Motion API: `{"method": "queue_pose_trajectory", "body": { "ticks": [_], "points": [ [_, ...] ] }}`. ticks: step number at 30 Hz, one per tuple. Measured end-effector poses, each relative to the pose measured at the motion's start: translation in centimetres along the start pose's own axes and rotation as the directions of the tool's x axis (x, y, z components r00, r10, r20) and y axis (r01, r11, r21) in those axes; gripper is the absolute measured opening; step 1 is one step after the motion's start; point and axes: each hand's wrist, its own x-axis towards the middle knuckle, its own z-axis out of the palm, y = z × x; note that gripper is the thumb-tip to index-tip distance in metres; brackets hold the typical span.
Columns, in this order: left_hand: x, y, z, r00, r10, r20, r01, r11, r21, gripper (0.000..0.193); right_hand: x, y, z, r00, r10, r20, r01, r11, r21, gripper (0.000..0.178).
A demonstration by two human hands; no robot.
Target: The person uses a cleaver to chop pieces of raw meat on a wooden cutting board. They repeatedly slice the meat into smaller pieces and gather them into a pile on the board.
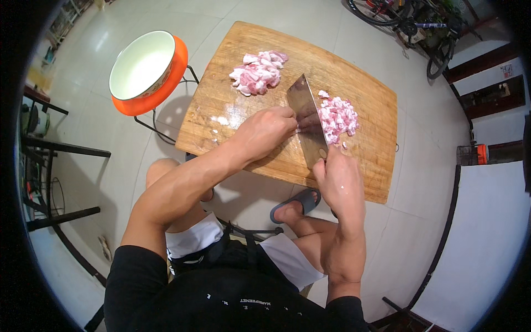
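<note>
Around the handle of a cleaver (307, 123) the right hand (338, 180) keeps a closed grip, blade edge down on the wooden chopping board (365, 160), while the left hand's (265, 130) grip is curled against the blade's flat, over meat I cannot see beneath the knuckles. Just beyond the blade lies a heap of finely diced pink meat (337, 117), and farther off a pile of coarser chunks (257, 72) looks not yet cut small, so roughly half seems done. Well beyond the left grip an orange-rimmed bowl (145, 69) stands empty; the cleaver's handle is hidden inside the fist.
</note>
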Motion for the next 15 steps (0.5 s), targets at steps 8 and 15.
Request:
{"method": "queue_pose_trajectory", "body": {
  "ticks": [8,15],
  "points": [
    [0.3,-0.2,-0.1,0.999,-0.032,0.013,0.032,0.999,-0.012,0.013,5.2,-0.7,2.0,0.998,-0.027,-0.059,0.024,0.998,-0.056,0.026],
    [0.0,-0.1,-0.5,1.000,0.025,0.016,-0.023,0.995,-0.097,0.009,7.1,3.2,3.7,0.976,0.215,0.039,-0.208,0.862,0.462,0.026]
  ]
}}
